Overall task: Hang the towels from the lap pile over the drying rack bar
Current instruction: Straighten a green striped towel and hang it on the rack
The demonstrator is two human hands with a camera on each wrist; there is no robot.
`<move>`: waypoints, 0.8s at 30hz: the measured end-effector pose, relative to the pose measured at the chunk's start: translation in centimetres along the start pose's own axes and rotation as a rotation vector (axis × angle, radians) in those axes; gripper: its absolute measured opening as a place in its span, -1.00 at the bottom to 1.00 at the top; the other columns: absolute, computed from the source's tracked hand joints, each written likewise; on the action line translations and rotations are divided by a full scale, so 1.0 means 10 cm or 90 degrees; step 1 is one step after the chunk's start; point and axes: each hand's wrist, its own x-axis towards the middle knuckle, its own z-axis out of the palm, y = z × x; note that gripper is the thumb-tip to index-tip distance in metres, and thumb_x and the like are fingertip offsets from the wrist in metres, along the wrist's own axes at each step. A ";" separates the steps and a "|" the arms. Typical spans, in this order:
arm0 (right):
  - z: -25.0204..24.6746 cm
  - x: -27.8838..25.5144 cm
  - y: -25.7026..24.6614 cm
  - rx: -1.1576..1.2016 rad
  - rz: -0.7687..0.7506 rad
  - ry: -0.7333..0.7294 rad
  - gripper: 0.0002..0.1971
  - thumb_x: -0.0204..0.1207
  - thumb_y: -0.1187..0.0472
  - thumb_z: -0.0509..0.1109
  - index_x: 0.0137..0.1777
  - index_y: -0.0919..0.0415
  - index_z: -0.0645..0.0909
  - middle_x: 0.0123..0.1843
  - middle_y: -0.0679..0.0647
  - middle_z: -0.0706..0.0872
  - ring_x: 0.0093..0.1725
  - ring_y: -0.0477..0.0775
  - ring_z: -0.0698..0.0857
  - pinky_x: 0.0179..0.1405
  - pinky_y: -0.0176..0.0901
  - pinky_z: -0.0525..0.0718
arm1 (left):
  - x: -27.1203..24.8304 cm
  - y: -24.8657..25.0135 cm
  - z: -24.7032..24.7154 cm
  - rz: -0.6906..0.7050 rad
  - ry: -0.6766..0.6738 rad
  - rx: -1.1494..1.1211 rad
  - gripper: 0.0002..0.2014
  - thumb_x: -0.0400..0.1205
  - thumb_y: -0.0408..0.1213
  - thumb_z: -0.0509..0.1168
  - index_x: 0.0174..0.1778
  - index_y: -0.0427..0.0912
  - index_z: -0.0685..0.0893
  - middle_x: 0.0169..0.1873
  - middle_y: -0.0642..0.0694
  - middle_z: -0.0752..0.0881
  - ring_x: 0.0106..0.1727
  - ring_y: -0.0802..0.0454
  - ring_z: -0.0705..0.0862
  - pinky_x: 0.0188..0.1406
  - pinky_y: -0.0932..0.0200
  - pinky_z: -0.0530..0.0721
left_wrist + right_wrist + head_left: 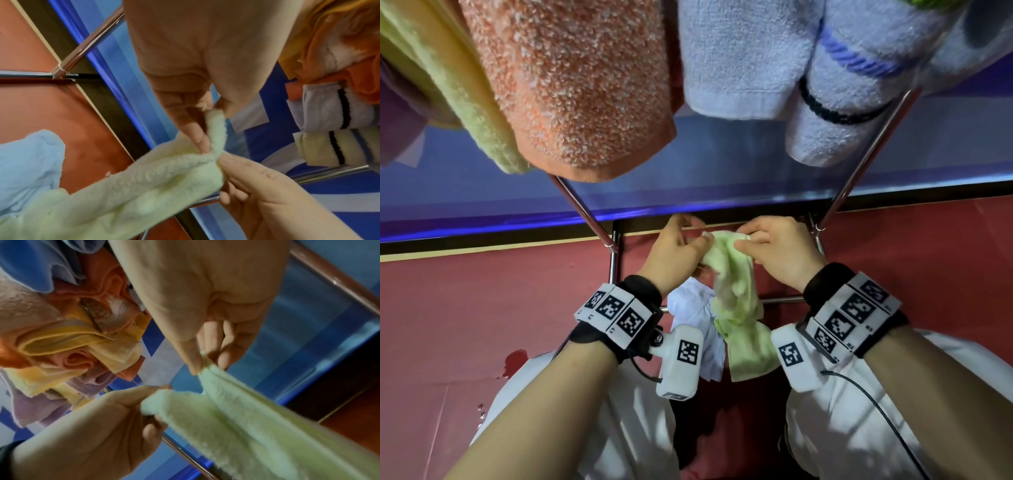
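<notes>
Hanging closest to the head cam, up top: orange towel [571,85] w/ a yellow-green towel [448,89] at its left, and pale blue towels [750,58] on the right, all draped on the rack. Chrome rack legs [866,157] slant down on both sides of the hands. Left hand [674,250] & right hand [777,253] each pinch the top edge of a light green towel [736,294], close together; its lower end trails down to the lap beside a white cloth [695,308]. Red floor [482,308] below.

Dim, bluish indoor light throughout; both wrist views are soft and blurred (the head view sharper), edges bowed.
</notes>
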 end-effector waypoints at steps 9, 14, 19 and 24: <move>-0.02 -0.03 -0.05 0.098 -0.054 -0.039 -0.80 0.45 0.40 0.45 0.04 0.19 0.73 -0.19 -0.07 0.79 -0.26 -0.45 0.70 -0.23 -0.65 0.53 | 0.02 -0.09 -0.04 0.105 -0.071 0.117 -0.83 0.52 -0.47 0.41 -0.16 -0.10 0.63 -0.36 -0.19 0.80 -0.29 -0.05 0.75 -0.15 0.05 0.70; -0.03 -0.02 -0.07 0.092 -0.065 -0.085 -0.75 0.45 0.38 0.42 0.04 0.09 0.77 -0.19 -0.14 0.81 -0.15 -0.33 0.75 -0.09 -0.52 0.60 | 0.02 -0.10 -0.02 0.112 -0.064 0.119 -0.86 0.57 -0.37 0.41 -0.23 -0.15 0.58 -0.47 0.00 0.80 -0.37 0.11 0.78 -0.20 0.25 0.72; -0.04 0.00 -0.03 0.092 -0.054 -0.094 -0.80 0.44 0.37 0.44 -0.06 0.07 0.76 -0.46 -0.27 0.72 -0.40 -0.47 0.62 -0.29 -0.63 0.48 | 0.04 -0.11 -0.03 0.117 -0.076 0.116 -0.90 0.61 -0.37 0.36 -0.16 -0.25 0.57 -0.41 -0.08 0.81 -0.37 0.04 0.78 -0.12 0.09 0.74; -0.05 -0.03 -0.07 0.089 -0.049 -0.113 -0.83 0.41 0.26 0.51 0.00 0.10 0.77 -0.27 -0.15 0.80 -0.25 -0.44 0.70 -0.15 -0.59 0.57 | 0.05 -0.11 -0.04 0.116 -0.074 0.129 -0.89 0.63 -0.34 0.34 -0.17 -0.19 0.55 -0.45 -0.06 0.81 -0.35 0.00 0.79 -0.15 0.12 0.74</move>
